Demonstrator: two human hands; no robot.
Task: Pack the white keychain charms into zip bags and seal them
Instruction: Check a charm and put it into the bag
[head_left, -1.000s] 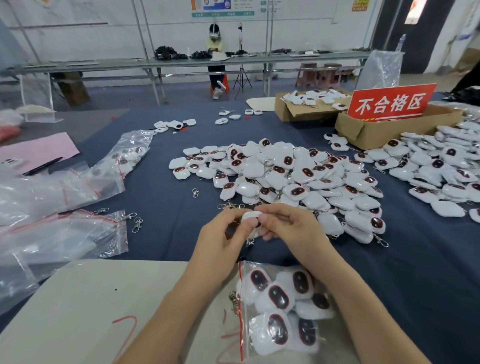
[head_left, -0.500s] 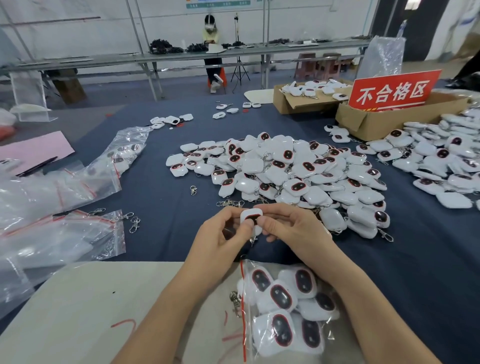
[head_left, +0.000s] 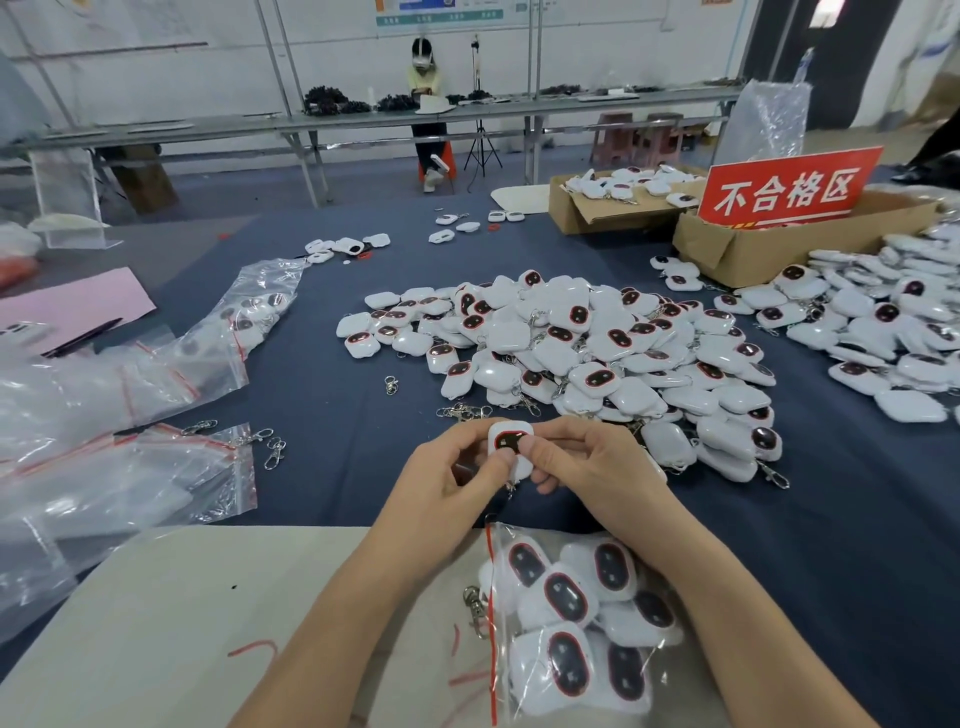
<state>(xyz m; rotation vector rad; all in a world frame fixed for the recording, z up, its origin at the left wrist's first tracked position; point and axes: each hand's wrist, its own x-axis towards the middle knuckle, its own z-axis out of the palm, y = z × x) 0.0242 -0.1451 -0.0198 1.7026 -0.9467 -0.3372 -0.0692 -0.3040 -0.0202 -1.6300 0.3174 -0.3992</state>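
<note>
I have turned the charm (head_left: 511, 440) over: its dark face now looks up at me. Both my left hand (head_left: 452, 480) and right hand (head_left: 592, 467) pinch it just beyond the part-filled zip bag (head_left: 524, 538), where I judge it goes next.

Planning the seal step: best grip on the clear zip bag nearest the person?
Pinch the clear plastic zip bag at its red seal strip, coming from the left: the mouth opens that way and the white charms bulge right. A metal clasp pokes out.
</note>
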